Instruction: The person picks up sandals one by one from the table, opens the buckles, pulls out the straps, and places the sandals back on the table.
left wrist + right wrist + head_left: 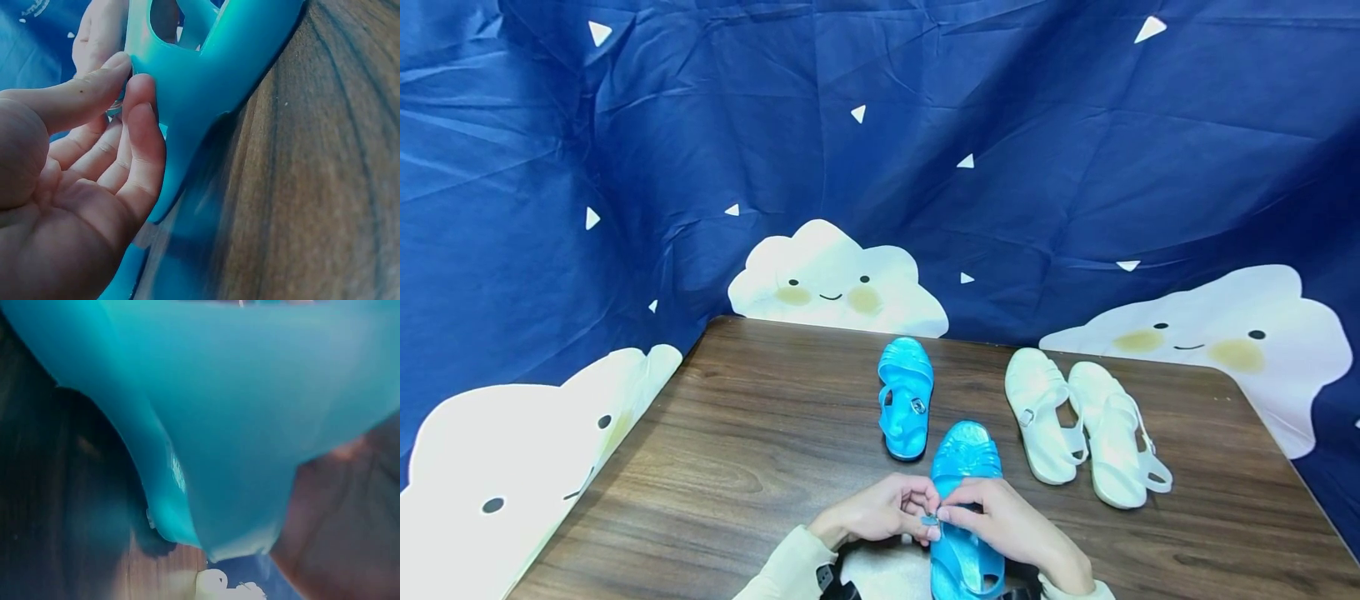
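You have the near blue sandal (967,450) at the near side of the counter (760,417), toe pointing away from you, and both of your hands meet at its left side. Your left hand (883,508) pinches the blue strap (929,520) between thumb and forefinger, with its other fingers bent in loosely behind. Your right hand (1011,521) reaches across the sandal and pinches the strap just beside your left fingertips; the right wrist view is mostly filled with blue plastic, so it adds little about that grip. In the left wrist view, a small metal piece (115,107) shows beside your fingers, probably part of the buckle, though your fingers cover most of it. Judging by this, the strap work on this sandal is midway: it is in your fingertips and not yet settled, and whether the strap passes through the metal cannot be made out. The far blue sandal (906,379) sits beyond it to the left, apart from your hands, its buckle (917,406) visible but too small to tell whether it is fastened. To the right, the two white sandals (1037,400) lie side by side, untouched; how their straps are done up is equally unclear, so what remains there cannot be judged.
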`<state>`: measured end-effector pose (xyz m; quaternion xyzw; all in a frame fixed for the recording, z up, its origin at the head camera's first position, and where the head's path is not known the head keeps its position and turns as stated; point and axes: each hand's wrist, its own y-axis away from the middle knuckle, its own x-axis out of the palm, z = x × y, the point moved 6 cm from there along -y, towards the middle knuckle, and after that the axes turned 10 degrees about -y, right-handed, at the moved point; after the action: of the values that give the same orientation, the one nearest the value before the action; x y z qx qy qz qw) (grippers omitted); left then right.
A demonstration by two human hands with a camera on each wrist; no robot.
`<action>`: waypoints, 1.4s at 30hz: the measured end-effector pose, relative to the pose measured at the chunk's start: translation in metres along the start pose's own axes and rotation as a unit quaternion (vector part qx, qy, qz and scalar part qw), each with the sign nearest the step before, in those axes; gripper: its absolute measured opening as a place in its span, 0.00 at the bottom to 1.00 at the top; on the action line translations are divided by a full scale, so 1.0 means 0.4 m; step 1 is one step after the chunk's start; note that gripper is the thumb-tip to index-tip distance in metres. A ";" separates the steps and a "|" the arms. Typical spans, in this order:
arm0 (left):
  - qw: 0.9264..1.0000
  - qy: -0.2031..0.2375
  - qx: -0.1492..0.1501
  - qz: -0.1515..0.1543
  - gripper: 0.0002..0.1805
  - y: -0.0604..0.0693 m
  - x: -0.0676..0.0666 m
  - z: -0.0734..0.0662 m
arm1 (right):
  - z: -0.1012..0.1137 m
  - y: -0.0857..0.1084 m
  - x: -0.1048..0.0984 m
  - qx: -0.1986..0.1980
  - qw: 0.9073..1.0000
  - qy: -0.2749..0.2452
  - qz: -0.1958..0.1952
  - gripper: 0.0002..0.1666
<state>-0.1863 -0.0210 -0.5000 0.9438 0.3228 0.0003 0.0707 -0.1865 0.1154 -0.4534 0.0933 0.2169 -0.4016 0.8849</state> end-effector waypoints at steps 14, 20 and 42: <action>1.000 -0.006 0.006 0.003 0.14 -0.001 -0.004 -0.004 | 0.001 -0.003 -0.003 0.000 1.000 -0.004 -0.017 0.10; 1.000 -0.010 0.015 0.007 0.13 0.000 -0.003 -0.004 | 0.004 -0.002 -0.003 -0.003 0.999 0.001 -0.036 0.08; 1.000 -0.017 0.011 0.001 0.13 0.001 -0.001 -0.003 | 0.008 -0.004 -0.008 -0.015 0.995 0.058 -0.077 0.07</action>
<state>-0.1865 -0.0217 -0.4987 0.9448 0.3204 -0.0195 0.0654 -0.1886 0.1156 -0.4490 0.0860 0.2803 -0.4592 0.8385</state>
